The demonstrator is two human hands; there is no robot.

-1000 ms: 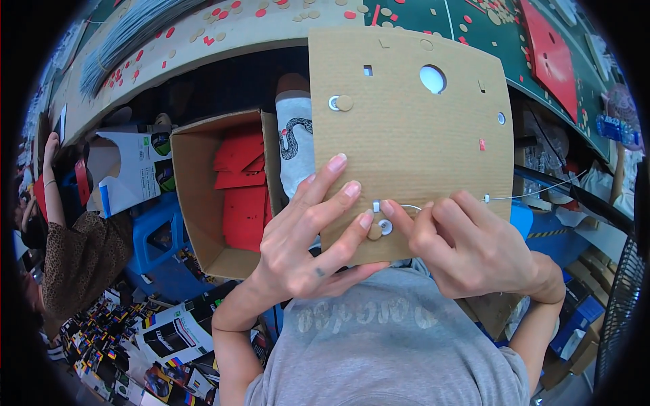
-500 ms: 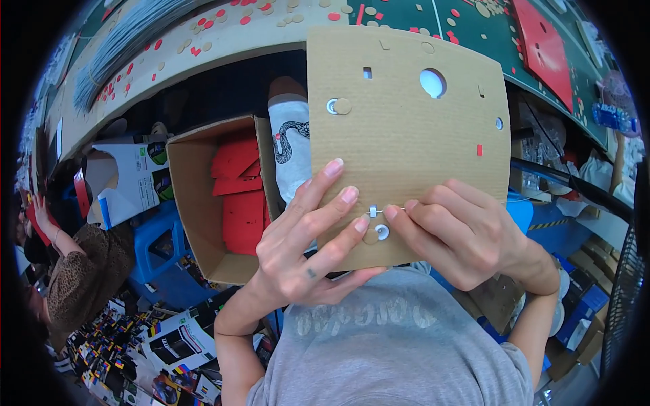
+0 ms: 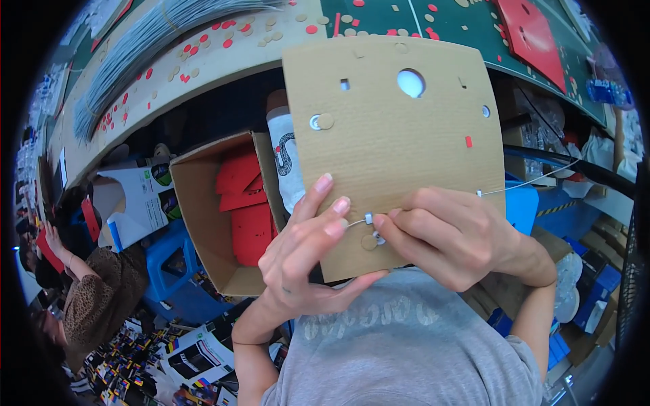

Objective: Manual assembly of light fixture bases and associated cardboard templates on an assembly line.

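A brown cardboard panel [image 3: 399,155] with round, square and L-shaped cuts lies in front of my grey shirt. My left hand [image 3: 301,250] holds its near left part, fingers spread over the face and thumb along the near edge. A thin pale wire [image 3: 538,181] enters from the right. It passes through a small slot at the panel's right side, vanishes under my right hand [image 3: 453,237], and shows again left of a near slot, by my left fingertips. My right thumb and index finger are pinched on the wire beside that slot. A loose round cutout [image 3: 369,242] hangs just below.
A cardboard box [image 3: 196,210] holding red sheets [image 3: 252,233] stands to my left. A bundle of grey wires [image 3: 145,51] lies on the table beyond, among scattered red and brown cutouts. Another person [image 3: 101,291] sits at the far left. A blue stool [image 3: 166,267] stands between us.
A length of wire now extends left of the near slot toward my left fingers. My right fingertips have come closer to the slot. More wire shows at the right; the panel sits slightly further left.
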